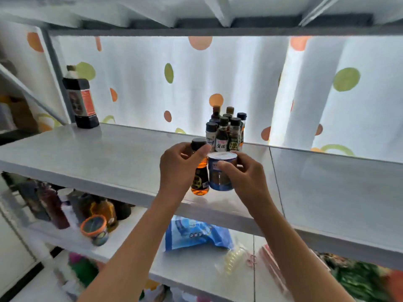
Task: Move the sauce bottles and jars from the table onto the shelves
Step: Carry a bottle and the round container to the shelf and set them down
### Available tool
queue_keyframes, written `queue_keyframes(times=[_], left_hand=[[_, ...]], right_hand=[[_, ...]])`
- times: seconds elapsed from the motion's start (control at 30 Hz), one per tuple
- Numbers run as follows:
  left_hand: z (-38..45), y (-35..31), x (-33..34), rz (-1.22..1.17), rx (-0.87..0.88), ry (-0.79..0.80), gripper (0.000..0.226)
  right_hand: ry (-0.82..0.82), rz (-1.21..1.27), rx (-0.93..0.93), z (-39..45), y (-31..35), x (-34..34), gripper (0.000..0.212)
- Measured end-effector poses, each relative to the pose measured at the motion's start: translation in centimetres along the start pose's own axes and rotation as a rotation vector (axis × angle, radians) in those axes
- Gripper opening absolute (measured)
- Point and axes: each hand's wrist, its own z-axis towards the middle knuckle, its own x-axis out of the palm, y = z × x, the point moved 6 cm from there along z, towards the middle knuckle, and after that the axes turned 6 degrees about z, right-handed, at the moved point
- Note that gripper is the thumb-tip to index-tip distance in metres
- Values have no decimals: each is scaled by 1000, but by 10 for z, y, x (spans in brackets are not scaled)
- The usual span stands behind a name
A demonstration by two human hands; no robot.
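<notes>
My left hand grips a small amber sauce bottle with a black cap, held by its neck just above the white upper shelf. Close beside it, my right hand holds a blue-labelled jar with a pale lid, fingers curled round its top. Both containers hang near the shelf's front edge and touch or nearly touch each other. Behind them, several small dark-capped sauce bottles stand clustered at the back of the same shelf.
A tall dark bottle stands at the shelf's far left by a grey post. The shelf below carries dark bottles, an orange-rimmed jar, a blue bag and packets. A dotted curtain hangs behind.
</notes>
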Motion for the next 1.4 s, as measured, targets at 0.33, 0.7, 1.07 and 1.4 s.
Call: queue_keyframes(times=[0.33, 0.7, 1.07, 1.4], left_hand=[[107, 28, 53, -67, 75, 101, 31], [132, 48, 91, -51, 90, 80, 35], [112, 68, 92, 132, 76, 304, 44], [113, 77, 99, 162, 85, 295, 54]], right_hand=[[-231, -242, 151, 89, -49, -5, 27], [-188, -379, 175, 117, -77, -17, 38], [-109, -414, 230, 117, -91, -22, 54], [-140, -479, 177, 113, -96, -16, 58]])
